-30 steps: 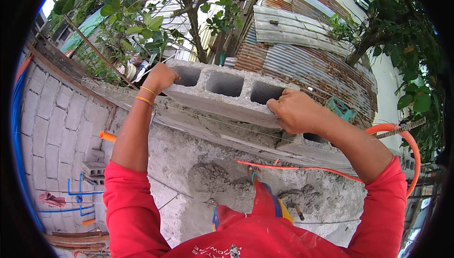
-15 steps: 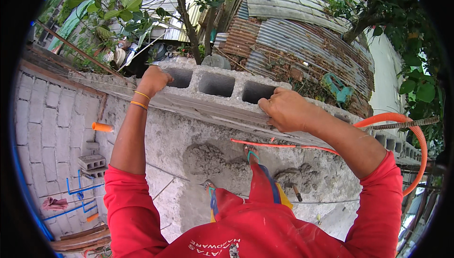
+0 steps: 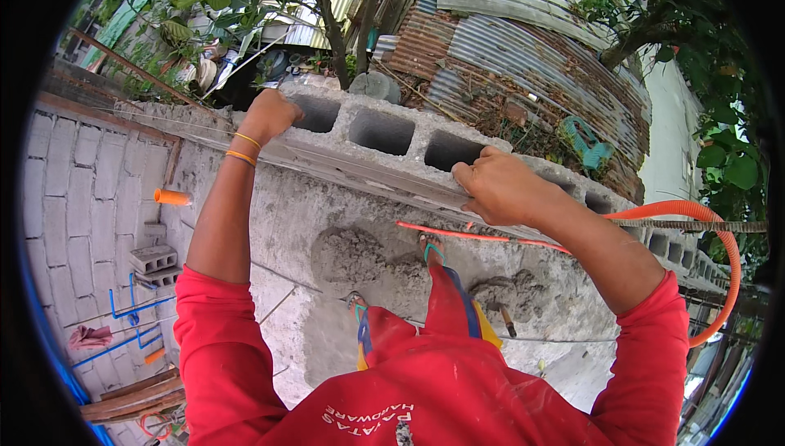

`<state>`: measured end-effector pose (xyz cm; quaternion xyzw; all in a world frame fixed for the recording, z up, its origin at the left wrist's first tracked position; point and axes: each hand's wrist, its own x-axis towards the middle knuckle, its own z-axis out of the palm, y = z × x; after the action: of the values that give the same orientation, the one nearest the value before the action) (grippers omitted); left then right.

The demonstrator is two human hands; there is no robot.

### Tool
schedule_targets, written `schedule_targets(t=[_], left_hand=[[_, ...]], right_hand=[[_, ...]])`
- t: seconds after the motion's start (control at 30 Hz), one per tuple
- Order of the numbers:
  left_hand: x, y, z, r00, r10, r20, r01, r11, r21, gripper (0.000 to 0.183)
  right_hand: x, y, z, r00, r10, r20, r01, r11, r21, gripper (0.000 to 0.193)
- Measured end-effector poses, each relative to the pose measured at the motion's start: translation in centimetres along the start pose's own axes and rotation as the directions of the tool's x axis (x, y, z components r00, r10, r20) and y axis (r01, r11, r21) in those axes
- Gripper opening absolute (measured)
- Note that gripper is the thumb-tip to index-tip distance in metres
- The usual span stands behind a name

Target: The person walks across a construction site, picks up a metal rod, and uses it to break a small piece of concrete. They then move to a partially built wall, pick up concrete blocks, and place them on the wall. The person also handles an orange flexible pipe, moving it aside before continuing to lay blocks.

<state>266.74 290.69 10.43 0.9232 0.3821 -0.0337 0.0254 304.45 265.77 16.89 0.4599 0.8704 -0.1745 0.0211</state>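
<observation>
A grey hollow concrete block (image 3: 417,147) sits along the top of a block wall, its open cells facing up. My left hand (image 3: 274,116) is closed over its left end, fingers curled at the rim of the end cell. At the other end my right hand (image 3: 497,189) grips the block, thumb on the near side and fingers over the top edge. Both palms hide parts of the block's ends. A thin string (image 3: 176,119) runs along the wall top to the left of my left hand.
An orange corrugated hose (image 3: 729,270) and a rebar (image 3: 703,227) stick out at the right. Wet mortar (image 3: 352,254) lies on the floor by my feet, with a tool handle (image 3: 509,323) nearby. Stacked blocks (image 3: 154,259) stand left. Rusty roofing sheets (image 3: 523,53) lie beyond the wall.
The whole view has shifted slightly. Both hands keep their hold on the block, which shows no clear movement against the wall.
</observation>
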Motion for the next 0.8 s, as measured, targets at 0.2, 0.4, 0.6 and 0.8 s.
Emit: schedule_targets(t=[0.2,0.4,0.6,0.8], left_hand=[[-0.1,-0.1,1.5,0.916,-0.4,0.03,0.384,0.851,-0.359,0.038],[0.2,-1.9,4.0,0.959,-0.276,0.068,0.281,0.956,-0.079,0.023],[0.4,-0.5,2.6,0.859,-0.475,0.192,0.511,0.822,-0.251,0.046],[0.1,0.9,0.9,0.816,-0.537,0.214,0.578,0.772,-0.267,0.045]], right_hand=[[0.5,0.4,0.1,1.0,0.013,0.019,-0.015,0.998,0.059,0.031],[0.8,0.2,0.3,0.998,0.044,0.033,-0.045,0.998,0.034,0.034],[0.9,-0.4,-0.2,0.999,0.046,0.026,-0.047,0.998,0.044,0.034],[0.3,-0.7,-0.8,0.945,0.058,-0.321,-0.028,0.995,0.099,0.048]])
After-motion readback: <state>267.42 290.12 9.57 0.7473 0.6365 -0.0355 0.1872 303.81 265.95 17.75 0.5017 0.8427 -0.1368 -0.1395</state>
